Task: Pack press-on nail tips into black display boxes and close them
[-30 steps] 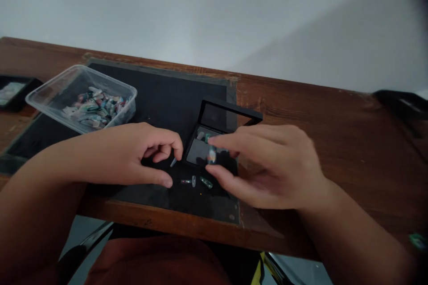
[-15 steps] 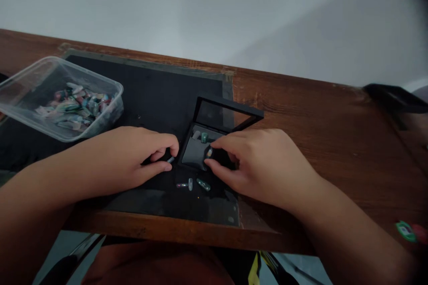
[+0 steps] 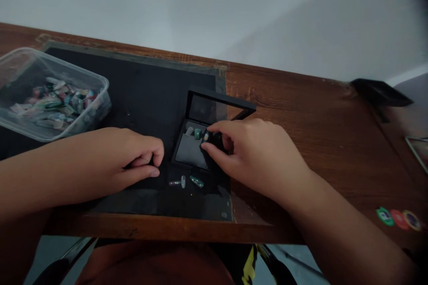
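My right hand [image 3: 257, 156] pinches a small shiny nail tip [image 3: 206, 136] over the open black case [image 3: 190, 153]. Inside the case, along the back of its grey pad, lie a pale nail tip [image 3: 189, 131] and a green one [image 3: 197, 133]. The case's windowed lid [image 3: 222, 98] stands up behind. To the left of the case, my left hand [image 3: 133, 158] is curled closed; whatever its fingers may hold is hidden. In front of the case lie a green glittery tip [image 3: 196, 181], a clear tip [image 3: 183, 181] and a thin pinkish one [image 3: 174, 183].
A clear plastic tub [image 3: 96, 82] with several wrapped colourful pieces stands at the left on the black mat [image 3: 143, 84]. At the far right are a dark object [image 3: 381, 92] and round green, red and dark discs [image 3: 398, 219] on the wooden table [image 3: 327, 142].
The view has shifted slightly right. My right hand has brought its nail tip further back in the case, beside the green one. The small piece earlier seen at my left fingertips no longer shows.
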